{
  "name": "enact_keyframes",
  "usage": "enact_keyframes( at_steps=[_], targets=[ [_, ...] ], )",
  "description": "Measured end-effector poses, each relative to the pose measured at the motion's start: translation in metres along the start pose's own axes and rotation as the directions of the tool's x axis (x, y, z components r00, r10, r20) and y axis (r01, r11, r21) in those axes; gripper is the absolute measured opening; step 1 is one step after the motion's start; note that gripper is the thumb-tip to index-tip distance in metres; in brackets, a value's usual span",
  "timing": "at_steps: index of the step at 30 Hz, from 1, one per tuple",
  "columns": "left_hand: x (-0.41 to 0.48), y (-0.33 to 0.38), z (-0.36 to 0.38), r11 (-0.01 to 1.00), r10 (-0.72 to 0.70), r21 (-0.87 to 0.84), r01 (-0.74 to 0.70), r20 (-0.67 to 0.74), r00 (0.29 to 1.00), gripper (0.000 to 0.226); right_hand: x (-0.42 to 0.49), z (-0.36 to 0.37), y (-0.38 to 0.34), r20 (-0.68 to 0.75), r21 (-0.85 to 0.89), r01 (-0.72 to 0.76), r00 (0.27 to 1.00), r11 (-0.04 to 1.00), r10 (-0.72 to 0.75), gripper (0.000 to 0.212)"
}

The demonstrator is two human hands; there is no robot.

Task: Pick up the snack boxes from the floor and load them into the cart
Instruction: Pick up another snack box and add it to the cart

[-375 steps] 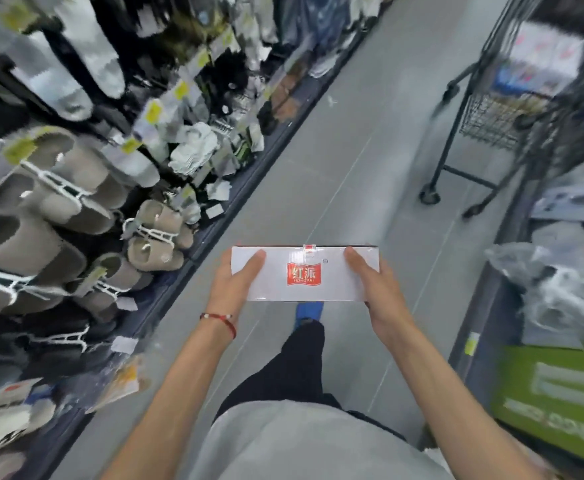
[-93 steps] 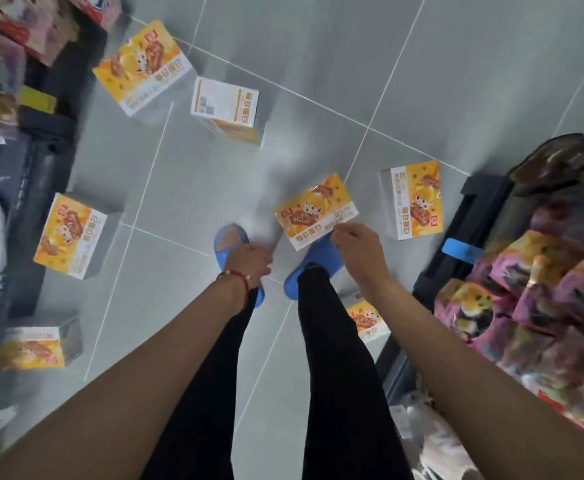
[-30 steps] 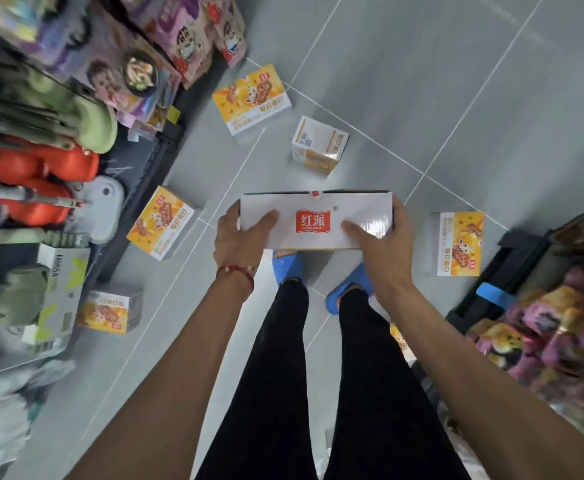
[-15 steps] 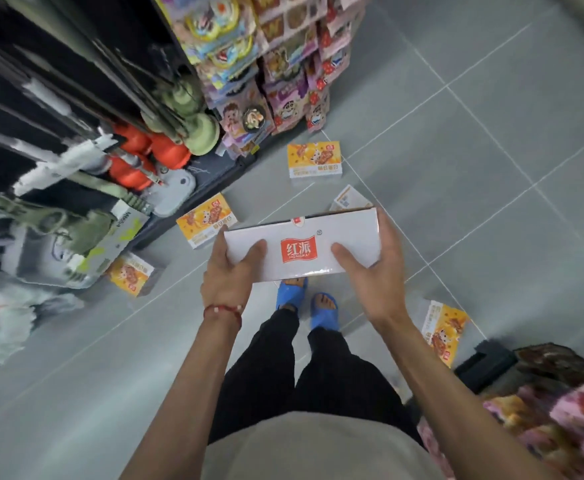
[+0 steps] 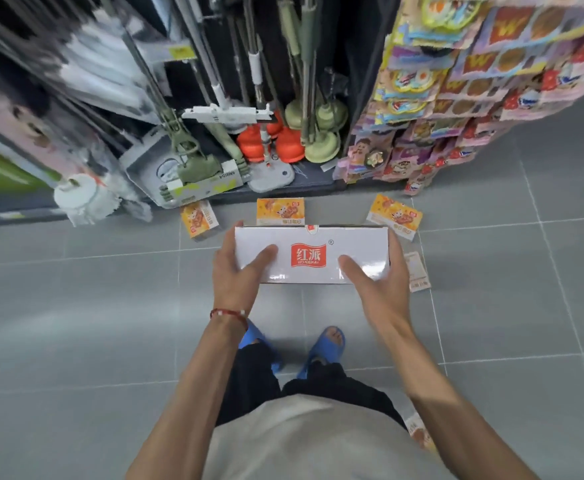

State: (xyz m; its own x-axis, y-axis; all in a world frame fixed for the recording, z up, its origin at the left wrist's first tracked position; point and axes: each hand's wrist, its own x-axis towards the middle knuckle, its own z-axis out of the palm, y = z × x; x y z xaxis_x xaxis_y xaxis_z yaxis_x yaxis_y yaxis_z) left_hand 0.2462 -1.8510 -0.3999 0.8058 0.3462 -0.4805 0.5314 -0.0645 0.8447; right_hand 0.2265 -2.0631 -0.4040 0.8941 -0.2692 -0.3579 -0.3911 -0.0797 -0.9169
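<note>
Held box: we have a white snack box [image 5: 311,254] with a red logo on its near face, carried level in front of the body, above the floor and clear of it.
Left hand: our left hand [image 5: 236,268] wraps the box's left end, thumb laid across the near face, fingers out of sight behind.
Right hand: our right hand [image 5: 377,275] does the same at the right end; the two hands sit well apart, one at each short end, both clamped on the box.
Handling: we judge it light and rigid, since printed carton holds its edges straight under a two-ended squeeze. The glossy face looks slick, so pressure at the ends, not the face, is the safer hold. Squeezed hard, the walls would likely dent.
Top flap: a small red tab [image 5: 311,229] shows at the top edge; we would keep fingers off it.
Boxes left on floor: three orange boxes lie just beyond the held one, a left one [image 5: 198,218], a middle one [image 5: 280,210], and a right one [image 5: 394,215], with a pale one [image 5: 418,270] beside the right hand.
Floor: grey tile [image 5: 76,306].
Shelf: mops and plungers [image 5: 266,140] stand behind the boxes.
Cart: not in view; we would have to turn to find it.
</note>
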Motion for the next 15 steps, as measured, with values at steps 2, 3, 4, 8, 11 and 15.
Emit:
enact_keyframes(
  at_steps=[2, 3, 4, 8, 11, 15],
  targets=[
    [0.001, -0.004, -0.031, 0.998, -0.003, -0.059, 0.002, -0.016, 1.000, 0.065, -0.006, 0.029, -0.013, 0.066, -0.018, -0.004, 0.998, 1.000, 0.005, 0.069],
    [0.002, -0.008, -0.048, 0.996, -0.012, -0.088, 0.009, -0.034, 0.999, 0.062, -0.008, 0.045, -0.018, 0.102, -0.029, 0.001, 0.995, 1.000, 0.002, 0.064],
    [0.004, -0.010, -0.067, 0.993, -0.020, -0.114, 0.014, -0.053, 0.998, 0.060, -0.011, 0.063, -0.023, 0.133, -0.044, 0.009, 0.991, 0.999, -0.003, 0.059],
    [0.011, -0.025, -0.149, 0.984, -0.035, -0.179, 0.014, -0.116, 0.993, 0.066, -0.031, 0.144, -0.040, 0.255, -0.075, 0.048, 0.967, 0.996, -0.027, 0.055],
    [0.014, -0.038, -0.213, 0.976, -0.049, -0.217, 0.011, -0.170, 0.984, 0.085, -0.048, 0.206, -0.044, 0.339, -0.089, 0.090, 0.939, 0.992, -0.055, 0.062],
    [0.013, -0.056, -0.296, 0.968, -0.080, -0.252, 0.001, -0.302, 0.950, 0.096, -0.076, 0.292, -0.054, 0.475, -0.114, 0.138, 0.877, 0.984, -0.068, 0.081]
  ],
)
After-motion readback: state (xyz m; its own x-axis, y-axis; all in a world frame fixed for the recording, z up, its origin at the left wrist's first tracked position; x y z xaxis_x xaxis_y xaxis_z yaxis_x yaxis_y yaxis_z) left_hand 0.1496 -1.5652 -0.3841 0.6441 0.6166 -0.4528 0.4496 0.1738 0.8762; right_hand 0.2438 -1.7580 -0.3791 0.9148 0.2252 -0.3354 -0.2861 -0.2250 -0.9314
